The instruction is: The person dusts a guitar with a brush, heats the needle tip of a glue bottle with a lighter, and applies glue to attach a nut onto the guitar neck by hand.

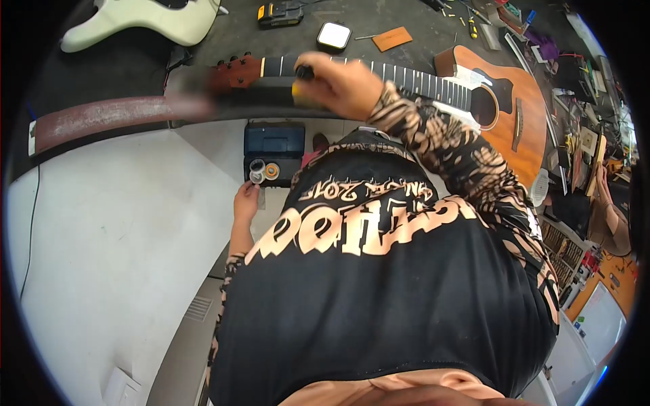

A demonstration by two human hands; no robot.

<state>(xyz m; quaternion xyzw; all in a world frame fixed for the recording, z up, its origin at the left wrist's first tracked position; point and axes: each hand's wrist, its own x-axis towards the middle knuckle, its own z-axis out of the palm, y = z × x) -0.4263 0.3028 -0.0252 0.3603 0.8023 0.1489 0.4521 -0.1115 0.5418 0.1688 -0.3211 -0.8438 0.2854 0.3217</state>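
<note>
The guitar (531, 101) lies along the bench's (233, 40) near edge, white covering (467, 76) already on it, and work seems under way, the right grip (342, 84) closed round a dark-ended object (305, 70), the left grip (245, 201) at a cup (257, 169), its hold unclear, what remains untellable.

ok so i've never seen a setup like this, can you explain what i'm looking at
There's no machine here, just a person with bare hands. The single picture comes from a camera worn on their head, facing forward and down, so their black printed shirt fills the lower part. On the dark workbench lie a brown wooden acoustic guitar, a cream solid guitar body and a flat orange rectangle. The right hand grips a dark object with a yellow part, too blurred to name. The left hand is lower, at a small clear round container; whether it grips that is unclear.
</note>
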